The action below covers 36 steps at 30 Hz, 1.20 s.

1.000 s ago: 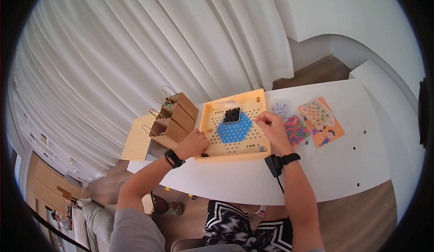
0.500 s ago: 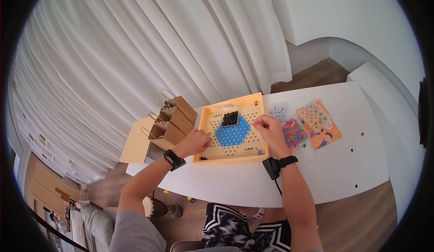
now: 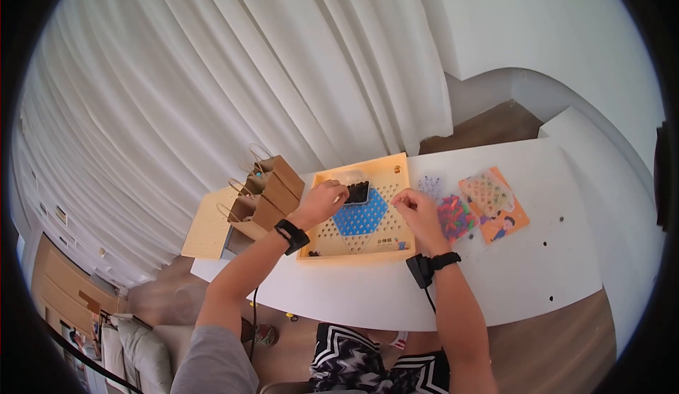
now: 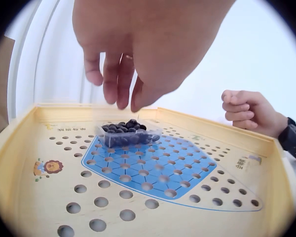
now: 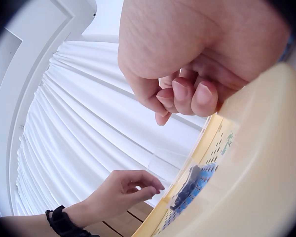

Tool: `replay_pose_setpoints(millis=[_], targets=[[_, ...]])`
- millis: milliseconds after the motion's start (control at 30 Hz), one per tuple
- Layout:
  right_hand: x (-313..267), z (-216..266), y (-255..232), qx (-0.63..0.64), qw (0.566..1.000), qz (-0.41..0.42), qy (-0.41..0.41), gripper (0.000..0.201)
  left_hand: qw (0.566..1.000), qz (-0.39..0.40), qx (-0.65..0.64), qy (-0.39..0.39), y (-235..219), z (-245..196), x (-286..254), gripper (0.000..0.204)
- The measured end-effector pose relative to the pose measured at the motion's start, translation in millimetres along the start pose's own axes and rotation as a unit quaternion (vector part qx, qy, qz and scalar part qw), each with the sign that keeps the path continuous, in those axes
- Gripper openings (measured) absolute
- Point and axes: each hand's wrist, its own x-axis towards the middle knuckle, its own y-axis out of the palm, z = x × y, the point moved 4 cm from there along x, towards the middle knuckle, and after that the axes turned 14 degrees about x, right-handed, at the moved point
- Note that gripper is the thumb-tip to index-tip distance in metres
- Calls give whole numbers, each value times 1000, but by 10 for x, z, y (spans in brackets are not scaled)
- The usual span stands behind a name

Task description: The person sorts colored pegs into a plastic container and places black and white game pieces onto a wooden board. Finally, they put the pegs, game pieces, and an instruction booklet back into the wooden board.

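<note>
A wooden board [image 3: 353,258] with holes and a blue hexagon lies on the table. On its far part stands a clear box of black pieces [image 4: 130,134]. My left hand [image 3: 322,201] [image 4: 148,44] hangs just above that box, fingers loosely bent downward, with nothing visible between them. Over the board's right edge is my right hand [image 3: 419,217] [image 5: 187,59], its fingers curled inward and thumb near the index finger; no held thing can be seen. A few black pieces [image 3: 313,254] lie in the board's near left corner.
Right of the board are white pieces [image 3: 429,186], colourful pegs [image 3: 456,217] and an orange booklet [image 3: 506,217]. Paper bags [image 3: 272,196] and a pale wooden board [image 3: 209,224] stand left. Small dark pieces [image 3: 544,244] dot the white table [image 3: 509,281].
My left hand has moved from the board's left edge, up and to the right, to above the box of black pieces. My right hand stays by the right edge, curled.
</note>
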Motion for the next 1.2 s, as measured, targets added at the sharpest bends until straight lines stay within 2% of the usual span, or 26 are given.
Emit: replay_pose_setpoints(millis=[33, 100, 133, 200, 300, 433, 500, 600, 800, 933, 1033, 1100, 1133, 1200], targets=[[10, -2, -3, 8, 1000, -7, -4, 5, 1000, 7, 0, -3, -44, 37, -71, 10], [15, -22, 5, 20, 1000, -12, -1, 4, 990, 140, -8, 34, -69, 61, -262, 12], [23, -24, 2, 12, 1000, -10, -1, 4, 989, 146, -8, 31, -135, 66, -369, 12], [29, -9, 8, 10, 1000, -4, 1, 5, 953, 292, -58, 48, -179, 21, -603, 18], [32, -26, 7, 13, 1000, -3, 13, 5, 946, 315, -34, 76, -117, 60, -864, 27], [31, -26, 12, 14, 1000, -5, 18, 5, 943, 329, -19, 45, -101, 18, -949, 23], [29, -15, 6, 16, 1000, -10, 20, 6, 953, 295, 25, 72, -88, -10, -951, 20], [22, -7, 3, 6, 1000, -10, 22, 8, 951, 285, 52, 110, -63, -61, -953, 15], [19, -10, 5, 6, 1000, -4, 13, 9, 940, 327, -1, 99, -112, -146, -926, 11], [40, -49, -1, 0, 1000, 0, 10, 9, 942, 321, -9, 93, -66, -76, -913, 10], [43, -60, 0, 7, 1000, -8, 9, 6, 950, 302, -33, 68, 27, 36, -895, 7], [42, -61, 1, 10, 1000, -8, 15, 6, 970, 239, -24, 47, 39, 103, -862, 8], [39, -61, 4, 10, 1000, -8, 15, 6, 970, 238, -25, 47, 63, 133, -862, 8], [31, -40, 1, 11, 1000, -10, 10, 6, 975, 199, -92, 14, 63, 181, -833, 11]])
